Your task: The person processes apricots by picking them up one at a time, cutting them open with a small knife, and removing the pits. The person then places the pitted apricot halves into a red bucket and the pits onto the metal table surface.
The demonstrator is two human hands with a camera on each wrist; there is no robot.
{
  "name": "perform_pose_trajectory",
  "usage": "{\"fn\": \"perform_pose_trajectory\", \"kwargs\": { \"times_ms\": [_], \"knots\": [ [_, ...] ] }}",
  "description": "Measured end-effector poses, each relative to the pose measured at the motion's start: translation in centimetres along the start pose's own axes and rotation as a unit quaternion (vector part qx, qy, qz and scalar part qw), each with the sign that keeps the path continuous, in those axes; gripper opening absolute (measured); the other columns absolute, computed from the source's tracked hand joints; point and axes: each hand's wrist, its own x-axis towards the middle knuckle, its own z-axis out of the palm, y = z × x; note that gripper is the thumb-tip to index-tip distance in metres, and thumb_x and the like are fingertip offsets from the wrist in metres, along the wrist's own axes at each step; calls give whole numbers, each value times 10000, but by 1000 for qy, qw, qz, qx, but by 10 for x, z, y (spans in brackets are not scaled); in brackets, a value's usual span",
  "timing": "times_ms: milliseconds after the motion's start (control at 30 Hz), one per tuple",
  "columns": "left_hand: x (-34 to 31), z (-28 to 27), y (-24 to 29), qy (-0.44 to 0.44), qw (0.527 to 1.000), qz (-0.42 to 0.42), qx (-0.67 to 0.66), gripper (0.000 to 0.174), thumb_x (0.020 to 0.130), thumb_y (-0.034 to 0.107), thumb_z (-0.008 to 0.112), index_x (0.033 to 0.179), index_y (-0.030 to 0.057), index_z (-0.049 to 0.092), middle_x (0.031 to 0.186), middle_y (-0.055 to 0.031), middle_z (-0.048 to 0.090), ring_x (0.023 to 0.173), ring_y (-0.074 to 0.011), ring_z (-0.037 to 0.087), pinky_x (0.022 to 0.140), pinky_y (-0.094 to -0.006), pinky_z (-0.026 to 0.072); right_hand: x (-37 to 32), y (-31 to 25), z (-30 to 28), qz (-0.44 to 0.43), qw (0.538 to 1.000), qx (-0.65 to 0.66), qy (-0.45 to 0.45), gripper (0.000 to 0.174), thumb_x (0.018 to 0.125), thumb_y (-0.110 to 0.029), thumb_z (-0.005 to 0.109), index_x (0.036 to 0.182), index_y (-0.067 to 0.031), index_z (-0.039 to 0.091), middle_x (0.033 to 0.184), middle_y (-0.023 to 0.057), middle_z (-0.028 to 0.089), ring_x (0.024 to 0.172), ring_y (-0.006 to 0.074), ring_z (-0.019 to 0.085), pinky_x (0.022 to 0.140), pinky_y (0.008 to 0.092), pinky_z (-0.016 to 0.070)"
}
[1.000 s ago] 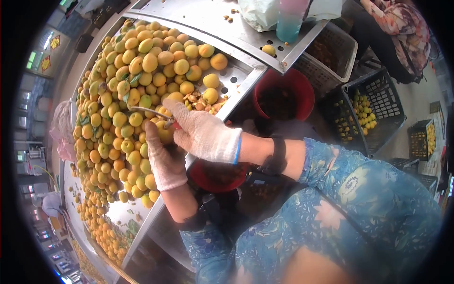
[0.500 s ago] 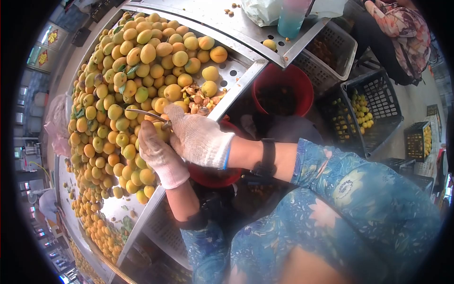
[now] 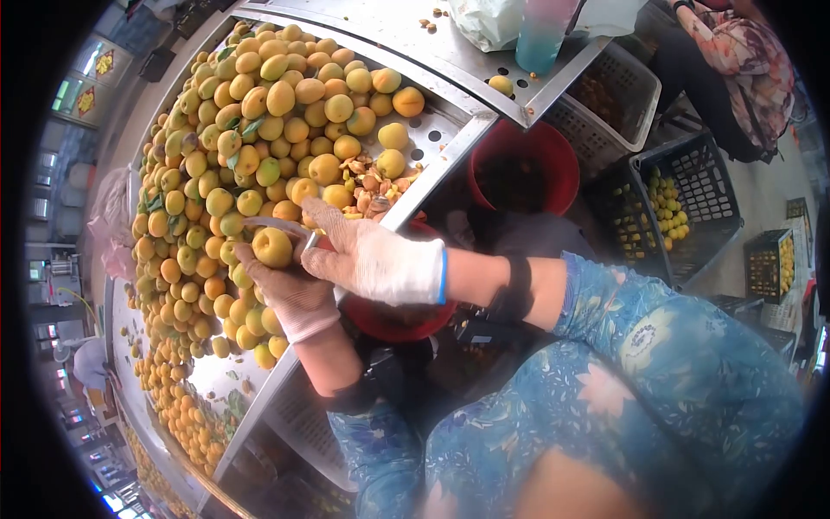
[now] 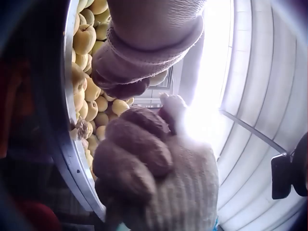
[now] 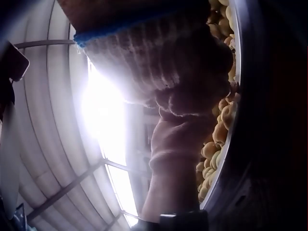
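Note:
In the head view, my gloved left hand [image 3: 301,298] holds a yellow apricot [image 3: 272,247] between thumb and fingers. My gloved right hand [image 3: 380,258], its cuff edged in blue, grips a knife whose thin curved blade [image 3: 278,225] passes just behind the apricot. The right palm hides most of the knife's handle. Curled fingers of the right hand [image 4: 137,154] show in the left wrist view, below the left glove's cuff [image 4: 154,55]. Both hands are over the near edge of a large pile of apricots [image 3: 207,190].
Pits and fruit scraps [image 3: 373,195] lie on the metal table [image 3: 471,143] by its raised edge. Below stand a red bucket [image 3: 566,177] and another red tub [image 3: 406,329]. Crates [image 3: 705,186], some with fruit, stand at right, near a seated person [image 3: 735,78]. A bottle [image 3: 540,43] is at the back.
The apricot, mostly covered by the hands before, now shows whole in the left fingers. The right hand has drawn slightly back to the right, its knife still in its grip.

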Motion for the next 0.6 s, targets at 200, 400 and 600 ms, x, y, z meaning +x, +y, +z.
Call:
{"fn": "perform_pose_trajectory", "kwargs": {
  "times_ms": [200, 400, 600],
  "knots": [
    [4, 15, 28, -1, 902, -212, -376, 522, 1007, 476, 341, 1156, 0, 496, 925, -91, 612, 849, -208, 581, 835, -347, 483, -1, -2, 5, -65, 922, -357, 136, 683, 954, -333, 445, 1463, 7, 142, 932, 260, 654, 849, 419, 641, 756, 492, 496],
    [2, 31, 50, 104, 905, -252, -326, 626, 995, 566, 234, 1049, 35, 562, 875, -97, 608, 812, -215, 571, 802, -351, 485, -2, -4, 9, -43, 917, -372, 134, 677, 956, -316, 453, 1467, 4, 144, 940, 270, 651, 841, 440, 635, 745, 488, 504],
    [-3, 40, 60, 138, 903, -231, -336, 615, 976, 561, 375, 1139, -4, 555, 985, -104, 612, 875, -215, 584, 829, -344, 492, 3, -4, 12, -27, 919, -375, 122, 649, 953, -311, 456, 1435, 34, 193, 880, 255, 654, 812, 431, 637, 714, 492, 500]
  ]
}}
